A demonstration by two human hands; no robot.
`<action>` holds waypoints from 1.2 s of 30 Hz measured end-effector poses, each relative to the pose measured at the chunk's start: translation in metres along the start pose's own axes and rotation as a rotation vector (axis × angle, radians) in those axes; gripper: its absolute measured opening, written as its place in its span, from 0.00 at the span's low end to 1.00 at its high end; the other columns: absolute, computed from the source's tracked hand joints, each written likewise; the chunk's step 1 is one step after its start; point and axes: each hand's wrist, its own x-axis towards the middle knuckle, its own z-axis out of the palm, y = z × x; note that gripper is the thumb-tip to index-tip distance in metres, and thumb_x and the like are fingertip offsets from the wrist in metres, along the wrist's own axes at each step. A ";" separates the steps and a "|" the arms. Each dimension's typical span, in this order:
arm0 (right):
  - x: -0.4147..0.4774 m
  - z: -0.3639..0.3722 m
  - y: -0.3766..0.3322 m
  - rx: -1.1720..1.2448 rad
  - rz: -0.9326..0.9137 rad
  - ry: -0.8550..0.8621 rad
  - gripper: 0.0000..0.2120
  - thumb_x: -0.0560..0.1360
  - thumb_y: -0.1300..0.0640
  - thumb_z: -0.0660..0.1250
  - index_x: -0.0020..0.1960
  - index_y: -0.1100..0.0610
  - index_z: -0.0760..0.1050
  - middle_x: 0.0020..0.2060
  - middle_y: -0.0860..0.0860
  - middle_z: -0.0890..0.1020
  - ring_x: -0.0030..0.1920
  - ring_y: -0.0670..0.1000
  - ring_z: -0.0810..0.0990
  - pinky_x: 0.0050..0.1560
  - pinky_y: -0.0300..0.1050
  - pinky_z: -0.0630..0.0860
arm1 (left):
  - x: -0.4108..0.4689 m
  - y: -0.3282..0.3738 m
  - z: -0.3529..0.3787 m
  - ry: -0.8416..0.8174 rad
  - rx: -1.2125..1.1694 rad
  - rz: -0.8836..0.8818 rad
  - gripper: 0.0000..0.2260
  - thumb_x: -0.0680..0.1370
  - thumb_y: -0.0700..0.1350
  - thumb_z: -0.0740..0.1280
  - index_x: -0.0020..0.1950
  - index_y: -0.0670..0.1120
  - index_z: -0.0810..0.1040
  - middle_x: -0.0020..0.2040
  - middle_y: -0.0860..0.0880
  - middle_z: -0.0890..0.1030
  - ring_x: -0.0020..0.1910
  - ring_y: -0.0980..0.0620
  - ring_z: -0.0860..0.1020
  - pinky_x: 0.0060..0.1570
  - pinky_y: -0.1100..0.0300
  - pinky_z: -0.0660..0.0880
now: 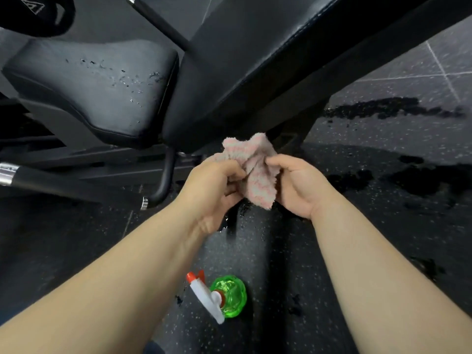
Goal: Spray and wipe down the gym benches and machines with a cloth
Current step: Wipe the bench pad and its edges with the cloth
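Both of our hands meet in the middle of the view, clamped on one pink-and-white striped cloth (256, 172). Our left hand (214, 192) pinches its left edge with curled fingers, and our right hand (298, 185) grips the right side, thumb on top. The cloth is bunched between them and held in the air just below the lower end of the black back pad (255, 47); we cannot tell whether it touches the pad. To the left, the black seat pad (84, 80) carries scattered droplets (127, 79) across its surface. The green spray bottle (226, 296), with a white trigger head and red nozzle, sits on the speckled rubber floor (370, 238) between our forearms, well apart from the cloth. Dark wet patches (383, 109) mark the floor to the right. A black bar (56, 181) with a chrome collar runs low on the left.
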 end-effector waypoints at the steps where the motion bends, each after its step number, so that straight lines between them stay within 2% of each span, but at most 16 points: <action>1: -0.004 -0.007 0.004 -0.015 0.031 -0.003 0.18 0.78 0.61 0.60 0.67 0.60 0.74 0.62 0.59 0.80 0.64 0.58 0.77 0.68 0.55 0.71 | 0.002 -0.002 0.000 -0.034 0.061 -0.038 0.09 0.75 0.33 0.61 0.43 0.47 0.74 0.36 0.50 0.75 0.33 0.54 0.75 0.36 0.63 0.78; 3: -0.011 -0.024 0.011 -0.035 0.030 0.032 0.17 0.78 0.62 0.60 0.67 0.61 0.74 0.62 0.59 0.79 0.63 0.56 0.78 0.67 0.52 0.71 | 0.009 -0.006 0.005 -0.046 0.214 -0.083 0.07 0.76 0.38 0.65 0.43 0.49 0.75 0.38 0.50 0.74 0.36 0.54 0.73 0.40 0.62 0.74; 5: -0.016 -0.036 0.015 -0.067 0.016 0.031 0.20 0.75 0.61 0.64 0.66 0.62 0.74 0.59 0.59 0.80 0.59 0.56 0.78 0.62 0.49 0.73 | 0.014 -0.011 0.006 -0.017 0.303 -0.089 0.05 0.76 0.40 0.68 0.44 0.50 0.79 0.36 0.53 0.76 0.35 0.56 0.73 0.42 0.62 0.72; 7: -0.021 -0.043 0.015 -0.098 0.017 0.003 0.22 0.69 0.61 0.68 0.63 0.61 0.77 0.52 0.56 0.81 0.52 0.52 0.79 0.54 0.45 0.74 | 0.018 -0.018 0.009 0.005 0.288 -0.104 0.05 0.77 0.39 0.68 0.48 0.50 0.80 0.34 0.54 0.80 0.34 0.57 0.76 0.41 0.63 0.75; 10: -0.024 -0.049 0.015 -0.158 0.017 -0.009 0.17 0.70 0.68 0.67 0.58 0.62 0.79 0.42 0.52 0.84 0.41 0.48 0.81 0.45 0.41 0.72 | 0.021 -0.024 0.011 0.010 0.194 -0.145 0.08 0.77 0.35 0.66 0.52 0.46 0.77 0.39 0.50 0.81 0.34 0.55 0.77 0.39 0.62 0.76; 14: -0.022 -0.045 0.010 -0.257 0.018 0.011 0.16 0.72 0.68 0.66 0.60 0.68 0.76 0.51 0.60 0.81 0.51 0.57 0.78 0.53 0.48 0.73 | 0.026 -0.023 0.007 -0.153 0.301 -0.212 0.14 0.71 0.34 0.70 0.53 0.49 0.81 0.39 0.53 0.79 0.34 0.57 0.69 0.39 0.62 0.64; 17: -0.020 -0.046 0.010 -0.152 -0.009 0.090 0.16 0.75 0.72 0.61 0.62 0.71 0.73 0.52 0.61 0.83 0.51 0.56 0.83 0.49 0.47 0.80 | 0.027 -0.023 0.004 -0.258 0.431 -0.239 0.13 0.63 0.42 0.76 0.45 0.50 0.81 0.36 0.55 0.77 0.32 0.59 0.67 0.36 0.62 0.60; 20: -0.021 -0.050 0.014 -0.074 -0.020 0.146 0.18 0.74 0.71 0.61 0.64 0.69 0.74 0.57 0.64 0.81 0.58 0.60 0.81 0.54 0.50 0.80 | 0.028 -0.031 0.002 -0.315 0.511 -0.241 0.07 0.65 0.45 0.76 0.42 0.50 0.82 0.39 0.54 0.81 0.40 0.57 0.73 0.44 0.60 0.65; 22: -0.026 -0.053 0.017 -0.061 -0.014 0.139 0.19 0.74 0.67 0.63 0.64 0.68 0.74 0.59 0.64 0.80 0.60 0.59 0.80 0.59 0.52 0.77 | 0.030 -0.038 0.002 -0.295 0.498 -0.203 0.06 0.72 0.48 0.73 0.47 0.49 0.84 0.47 0.53 0.84 0.49 0.55 0.78 0.53 0.59 0.68; 24: -0.030 -0.058 0.021 -0.058 0.019 0.108 0.22 0.72 0.59 0.69 0.65 0.65 0.75 0.60 0.61 0.80 0.62 0.59 0.79 0.63 0.53 0.73 | 0.031 -0.042 0.005 -0.239 0.434 -0.191 0.10 0.78 0.51 0.68 0.54 0.49 0.83 0.51 0.53 0.85 0.53 0.55 0.81 0.52 0.60 0.73; 26: -0.032 -0.061 0.024 -0.086 0.075 0.114 0.27 0.66 0.53 0.74 0.63 0.62 0.78 0.59 0.61 0.81 0.58 0.61 0.79 0.55 0.52 0.72 | 0.030 -0.043 0.009 -0.202 0.369 -0.195 0.11 0.81 0.52 0.64 0.57 0.49 0.82 0.51 0.52 0.85 0.50 0.55 0.82 0.48 0.60 0.75; 28: -0.032 -0.062 0.026 -0.102 0.088 0.135 0.26 0.65 0.54 0.73 0.62 0.61 0.78 0.55 0.61 0.82 0.50 0.61 0.81 0.48 0.51 0.73 | 0.030 -0.043 0.010 -0.196 0.358 -0.187 0.11 0.81 0.51 0.64 0.59 0.49 0.80 0.50 0.51 0.85 0.48 0.53 0.81 0.49 0.57 0.77; 31: -0.032 -0.067 0.025 0.031 0.076 0.157 0.31 0.65 0.64 0.70 0.68 0.62 0.71 0.59 0.61 0.81 0.58 0.60 0.81 0.61 0.59 0.76 | 0.030 -0.044 0.011 -0.199 0.351 -0.182 0.14 0.77 0.43 0.70 0.62 0.49 0.76 0.52 0.47 0.83 0.49 0.50 0.80 0.53 0.52 0.78; 32: -0.031 -0.069 0.025 0.025 0.074 0.177 0.31 0.65 0.66 0.71 0.68 0.62 0.70 0.59 0.61 0.81 0.58 0.60 0.82 0.61 0.60 0.76 | 0.030 -0.044 0.012 -0.185 0.341 -0.176 0.16 0.76 0.40 0.70 0.63 0.48 0.74 0.54 0.46 0.82 0.49 0.49 0.80 0.54 0.52 0.78; 34: -0.032 -0.067 0.022 -0.178 0.045 0.319 0.29 0.67 0.67 0.74 0.66 0.58 0.72 0.55 0.57 0.83 0.53 0.57 0.83 0.55 0.54 0.79 | 0.030 -0.044 0.014 -0.141 0.354 -0.144 0.16 0.75 0.36 0.70 0.61 0.44 0.74 0.57 0.43 0.82 0.51 0.48 0.81 0.53 0.53 0.78; 36: -0.036 -0.067 0.017 -0.386 -0.079 0.522 0.23 0.68 0.66 0.74 0.60 0.53 0.75 0.51 0.52 0.82 0.50 0.50 0.81 0.47 0.43 0.75 | 0.032 -0.044 0.013 -0.092 0.412 -0.120 0.11 0.75 0.35 0.70 0.56 0.42 0.77 0.54 0.41 0.83 0.51 0.47 0.82 0.53 0.53 0.77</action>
